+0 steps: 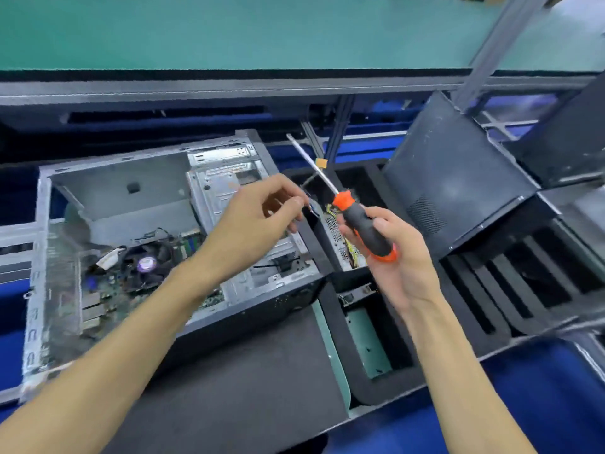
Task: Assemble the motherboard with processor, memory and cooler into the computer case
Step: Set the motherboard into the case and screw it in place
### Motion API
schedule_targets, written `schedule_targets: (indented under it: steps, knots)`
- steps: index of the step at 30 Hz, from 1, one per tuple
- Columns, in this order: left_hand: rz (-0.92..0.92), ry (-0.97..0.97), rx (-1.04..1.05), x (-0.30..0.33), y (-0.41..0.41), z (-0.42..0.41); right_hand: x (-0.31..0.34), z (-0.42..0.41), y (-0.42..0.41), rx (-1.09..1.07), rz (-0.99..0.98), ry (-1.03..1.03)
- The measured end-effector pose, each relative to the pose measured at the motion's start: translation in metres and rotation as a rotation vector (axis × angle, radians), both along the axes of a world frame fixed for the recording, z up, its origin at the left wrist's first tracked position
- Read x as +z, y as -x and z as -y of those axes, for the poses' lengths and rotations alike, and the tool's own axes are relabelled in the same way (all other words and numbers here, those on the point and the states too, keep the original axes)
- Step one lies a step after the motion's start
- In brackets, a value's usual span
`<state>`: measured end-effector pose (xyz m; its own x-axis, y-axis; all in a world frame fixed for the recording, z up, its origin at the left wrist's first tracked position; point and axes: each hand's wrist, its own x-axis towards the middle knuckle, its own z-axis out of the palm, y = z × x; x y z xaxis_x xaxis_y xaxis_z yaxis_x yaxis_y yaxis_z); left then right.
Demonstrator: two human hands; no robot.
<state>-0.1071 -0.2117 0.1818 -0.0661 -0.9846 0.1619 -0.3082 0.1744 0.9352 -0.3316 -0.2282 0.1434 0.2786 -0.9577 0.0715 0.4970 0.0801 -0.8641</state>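
Over the open computer case (170,244) my two hands met in mid-air. My right hand (393,257) gripped the screwdriver (363,224) by its black and orange handle, fingers curled round it, with the metal shaft pointing up and away to the left. My left hand (255,221) hovered above the case's drive bay, thumb and fingertips drawn together near the base of the shaft; something small seemed to be pinched there, but it was too blurred for me to tell what, or whether anything was held at all. Below my left forearm the case lay on its side on a dark mat (248,388) on the tabletop, its side panel off. Inside it sat the motherboard (108,299), with the cooler (147,263) mounted on it, fan facing up. To the right of the case stood a black foam tray (386,385) with several compartments, and a dark panel (451,178) leaned behind it.
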Motion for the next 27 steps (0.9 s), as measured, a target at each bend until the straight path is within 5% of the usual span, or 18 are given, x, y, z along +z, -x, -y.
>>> schedule_targets:
  steps: [5, 9, 14, 20, 27]
  knots:
    - [0.034, -0.095, -0.315, -0.02, 0.079, 0.005, -0.014, -0.015, 0.065, -0.208, 0.018, -0.125]
    - [0.299, -0.234, -0.598, -0.061, 0.128, 0.01, -0.031, -0.026, 0.103, -0.219, 0.008, -0.213]
    - [0.447, -0.482, -0.519, -0.131, 0.174, 0.026, -0.071, -0.036, 0.133, -0.314, -0.124, -0.319]
    - [1.171, -0.295, -0.624, -0.202, 0.211, 0.025, -0.11, -0.045, 0.143, -0.363, -0.26, -0.319]
    - [1.505, -0.274, -0.601, -0.247, 0.241, 0.035, -0.128, -0.045, 0.143, -0.302, -0.231, -0.35]
